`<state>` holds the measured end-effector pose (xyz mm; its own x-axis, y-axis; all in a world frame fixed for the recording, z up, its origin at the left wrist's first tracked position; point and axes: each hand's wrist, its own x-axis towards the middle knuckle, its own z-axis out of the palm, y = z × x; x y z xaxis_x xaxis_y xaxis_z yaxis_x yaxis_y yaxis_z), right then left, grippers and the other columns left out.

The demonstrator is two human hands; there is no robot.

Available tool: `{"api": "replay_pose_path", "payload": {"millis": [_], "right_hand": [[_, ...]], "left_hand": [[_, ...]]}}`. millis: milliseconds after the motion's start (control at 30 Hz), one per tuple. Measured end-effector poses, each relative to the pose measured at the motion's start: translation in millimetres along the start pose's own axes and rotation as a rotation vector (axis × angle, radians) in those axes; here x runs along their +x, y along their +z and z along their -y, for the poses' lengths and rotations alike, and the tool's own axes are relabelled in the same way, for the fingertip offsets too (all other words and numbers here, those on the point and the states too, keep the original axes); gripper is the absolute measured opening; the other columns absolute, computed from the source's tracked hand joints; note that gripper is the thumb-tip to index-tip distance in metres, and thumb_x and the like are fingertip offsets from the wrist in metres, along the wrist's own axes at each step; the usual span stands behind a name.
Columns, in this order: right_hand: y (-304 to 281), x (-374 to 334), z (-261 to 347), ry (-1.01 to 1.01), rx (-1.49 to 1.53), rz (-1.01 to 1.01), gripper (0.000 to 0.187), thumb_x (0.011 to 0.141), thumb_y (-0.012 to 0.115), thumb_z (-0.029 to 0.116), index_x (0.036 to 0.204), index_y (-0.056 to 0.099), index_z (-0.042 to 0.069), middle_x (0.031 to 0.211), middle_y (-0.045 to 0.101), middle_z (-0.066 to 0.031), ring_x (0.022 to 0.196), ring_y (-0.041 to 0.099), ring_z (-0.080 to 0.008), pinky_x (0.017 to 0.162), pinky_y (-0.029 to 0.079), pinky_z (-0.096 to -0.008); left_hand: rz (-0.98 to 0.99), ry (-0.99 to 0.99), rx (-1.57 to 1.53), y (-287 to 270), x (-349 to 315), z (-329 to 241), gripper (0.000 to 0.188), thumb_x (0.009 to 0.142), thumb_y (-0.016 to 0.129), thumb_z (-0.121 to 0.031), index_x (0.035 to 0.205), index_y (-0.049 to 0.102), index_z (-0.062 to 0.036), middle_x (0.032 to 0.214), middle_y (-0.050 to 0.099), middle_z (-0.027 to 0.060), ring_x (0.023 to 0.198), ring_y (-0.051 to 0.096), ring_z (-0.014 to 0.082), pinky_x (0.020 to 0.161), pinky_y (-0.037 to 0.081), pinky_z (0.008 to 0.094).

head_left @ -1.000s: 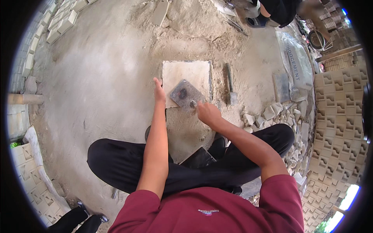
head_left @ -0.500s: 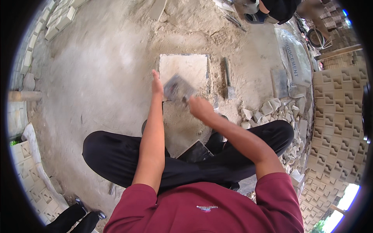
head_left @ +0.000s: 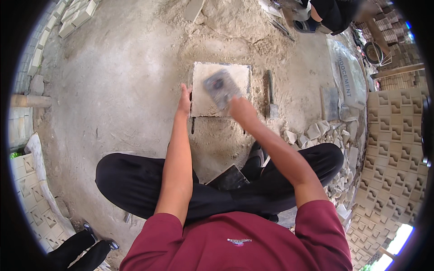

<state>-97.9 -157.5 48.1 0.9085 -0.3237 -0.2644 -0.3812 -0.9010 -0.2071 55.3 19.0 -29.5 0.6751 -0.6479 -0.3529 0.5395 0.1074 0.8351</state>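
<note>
My right hand (head_left: 243, 111) grips a flat, squarish metal trowel (head_left: 221, 86), which is blurred by motion. Its plate is over the upper middle of a square mould (head_left: 191, 108) packed level with pale, sandy mix (head_left: 203, 106); whether the plate touches the mix cannot be made out. Along the mould's left edge rests my left hand (head_left: 184, 100), fingers stretched forward and nothing visible in them. A dark rod-like handle (head_left: 193, 125) sticks out from the mould's near left corner.
Right of the mould lies a hammer-like tool (head_left: 271, 97). Beyond it are broken pieces (head_left: 314, 130), a dark flat plate (head_left: 330, 104) and a cement sack (head_left: 348, 77). Loose mix (head_left: 230, 20) is heaped at the far side. Pale blocks (head_left: 389, 149) are stacked at right. Other people are nearby.
My right hand has swept the trowel from the mould's near left part forward and right over the mix. My left hand stays along the left edge. The view has shifted slightly.
</note>
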Motion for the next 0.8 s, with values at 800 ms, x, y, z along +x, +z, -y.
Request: {"api": "replay_pose_path", "payload": {"millis": [800], "right_hand": [[-18,-28,50,-0.075,0.011,0.193,0.020,0.093,0.047,0.011,0.102,0.062,0.000,0.081,0.068,-0.0253,0.075,0.072,-0.0357,0.063,0.058,-0.0478]], "left_hand": [[-0.510,0.145,0.232,-19,8,26,0.096,0.095,0.018,-0.072,0.130,0.054,0.0105,0.133,0.057,0.0239,0.129,0.050,0.0300,0.110,0.032,0.0346]]}}
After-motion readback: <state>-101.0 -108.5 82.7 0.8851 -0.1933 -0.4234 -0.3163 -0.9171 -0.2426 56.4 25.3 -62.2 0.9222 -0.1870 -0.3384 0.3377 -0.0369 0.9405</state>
